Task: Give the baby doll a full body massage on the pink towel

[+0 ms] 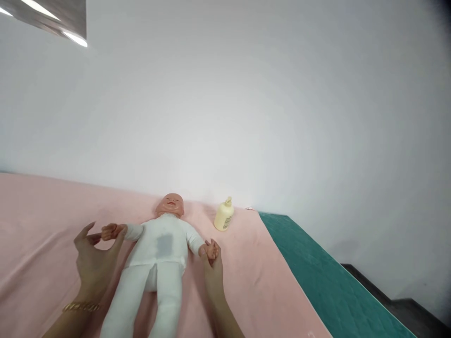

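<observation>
I log baby doll (151, 253) supine, long axis head-first toward wall (246, 103), between left fingers (119, 241) and right fingers (205, 259), both grasping its hands (110, 232).

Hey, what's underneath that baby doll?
The baby doll lies on its back on a pink sheet, which shows around it and between its legs. The area under its body is hidden, so I can't tell if anything else is there.

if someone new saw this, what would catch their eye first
Probably the white-bodied doll lying face up on the pink sheet, left of centre. Next, the person's left hand and right hand, at the ends of its spread arms. Then the pale yellow pump bottle, upright near the white wall.
</observation>
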The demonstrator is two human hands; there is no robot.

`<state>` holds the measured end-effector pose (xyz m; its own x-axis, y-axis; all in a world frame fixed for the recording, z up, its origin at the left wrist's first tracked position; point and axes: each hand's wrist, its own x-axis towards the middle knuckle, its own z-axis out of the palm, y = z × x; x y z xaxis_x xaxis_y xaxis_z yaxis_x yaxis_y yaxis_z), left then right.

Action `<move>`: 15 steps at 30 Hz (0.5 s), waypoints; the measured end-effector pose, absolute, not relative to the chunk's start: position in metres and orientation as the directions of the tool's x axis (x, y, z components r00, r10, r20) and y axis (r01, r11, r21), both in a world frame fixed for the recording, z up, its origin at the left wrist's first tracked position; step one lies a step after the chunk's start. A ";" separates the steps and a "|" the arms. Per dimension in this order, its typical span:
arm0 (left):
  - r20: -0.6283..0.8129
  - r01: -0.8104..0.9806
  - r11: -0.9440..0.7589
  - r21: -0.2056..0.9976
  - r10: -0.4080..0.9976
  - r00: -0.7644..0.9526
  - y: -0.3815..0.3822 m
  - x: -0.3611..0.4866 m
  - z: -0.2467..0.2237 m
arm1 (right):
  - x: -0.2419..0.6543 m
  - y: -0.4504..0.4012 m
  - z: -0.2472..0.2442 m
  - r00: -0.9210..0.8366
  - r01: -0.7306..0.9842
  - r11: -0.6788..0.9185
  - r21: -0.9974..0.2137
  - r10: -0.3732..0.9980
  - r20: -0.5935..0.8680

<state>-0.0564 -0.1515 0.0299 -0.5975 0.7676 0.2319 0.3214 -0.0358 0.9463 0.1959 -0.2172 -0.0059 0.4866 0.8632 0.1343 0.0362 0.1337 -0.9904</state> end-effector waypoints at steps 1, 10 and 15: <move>0.194 0.330 0.019 0.944 0.777 -0.600 -0.159 -0.062 0.027 | 0.193 -0.227 -0.009 0.502 0.061 0.085 -0.994 0.858 0.104; 0.026 0.636 0.166 0.754 0.960 -0.280 -0.200 -0.086 0.006 | 0.171 -0.265 -0.006 0.387 0.427 0.010 -0.904 0.902 0.192; 0.043 0.697 0.149 0.702 0.967 -0.250 -0.196 -0.084 0.004 | 0.170 -0.262 -0.013 0.428 0.519 -0.044 -0.854 0.878 0.215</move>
<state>-0.0844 -0.1959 0.0039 -0.2499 0.9673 0.0428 0.6968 0.1489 0.7017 0.1704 -0.2621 -0.0126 0.4282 0.8778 0.2146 0.5189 -0.0444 -0.8537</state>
